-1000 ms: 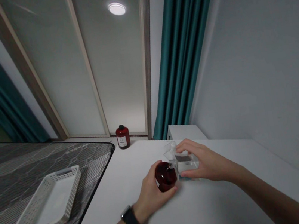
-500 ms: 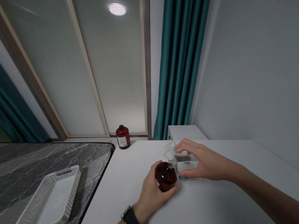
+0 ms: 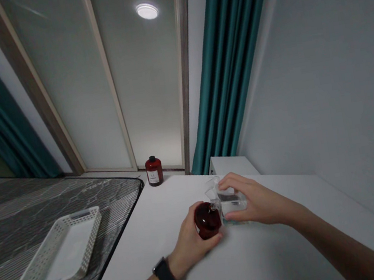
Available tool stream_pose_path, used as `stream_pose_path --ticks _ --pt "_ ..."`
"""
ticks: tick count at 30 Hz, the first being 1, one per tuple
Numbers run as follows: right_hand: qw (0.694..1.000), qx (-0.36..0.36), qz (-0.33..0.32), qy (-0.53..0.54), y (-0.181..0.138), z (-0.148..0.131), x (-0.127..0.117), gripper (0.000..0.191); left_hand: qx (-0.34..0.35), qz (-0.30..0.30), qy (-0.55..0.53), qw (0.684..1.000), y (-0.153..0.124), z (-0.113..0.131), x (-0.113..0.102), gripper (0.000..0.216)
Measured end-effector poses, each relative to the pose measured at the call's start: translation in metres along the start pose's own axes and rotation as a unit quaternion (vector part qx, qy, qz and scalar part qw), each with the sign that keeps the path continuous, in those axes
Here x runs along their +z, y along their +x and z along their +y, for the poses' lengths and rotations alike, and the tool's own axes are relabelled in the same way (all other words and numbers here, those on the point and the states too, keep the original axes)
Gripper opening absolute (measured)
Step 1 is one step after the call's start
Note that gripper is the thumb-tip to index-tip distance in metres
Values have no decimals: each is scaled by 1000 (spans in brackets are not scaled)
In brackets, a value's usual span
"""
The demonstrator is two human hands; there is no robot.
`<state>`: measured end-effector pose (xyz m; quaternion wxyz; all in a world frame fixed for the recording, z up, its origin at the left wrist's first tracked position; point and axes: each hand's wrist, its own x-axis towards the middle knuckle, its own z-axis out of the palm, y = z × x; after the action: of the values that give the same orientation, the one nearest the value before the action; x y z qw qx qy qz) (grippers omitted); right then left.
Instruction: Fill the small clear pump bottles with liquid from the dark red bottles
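My left hand (image 3: pixel 188 244) is wrapped around a small dark red bottle (image 3: pixel 207 219) standing on the white table (image 3: pixel 263 260). A dark watch sits on that wrist. My right hand (image 3: pixel 253 200) grips a clear plastic bottle (image 3: pixel 230 201) holding clear liquid, tipped on its side. Its neck meets the mouth of the red bottle. Both hands are closed.
A second dark red bottle with a black cap and white label (image 3: pixel 154 170) stands at the table's far edge. A white perforated tray (image 3: pixel 63 252) lies on a grey patterned mattress (image 3: pixel 23 208) to the left. Teal curtains and a small white cabinet (image 3: pixel 230 166) are behind.
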<state>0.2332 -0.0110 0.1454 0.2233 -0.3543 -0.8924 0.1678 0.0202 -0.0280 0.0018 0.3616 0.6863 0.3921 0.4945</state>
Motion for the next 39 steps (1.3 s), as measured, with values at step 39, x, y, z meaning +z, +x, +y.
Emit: stream_pose_path --ticks 39 --pt "999 11 -37 -10 9 -9 -7 41 -12 -7 -34 999 0 0 1 72"
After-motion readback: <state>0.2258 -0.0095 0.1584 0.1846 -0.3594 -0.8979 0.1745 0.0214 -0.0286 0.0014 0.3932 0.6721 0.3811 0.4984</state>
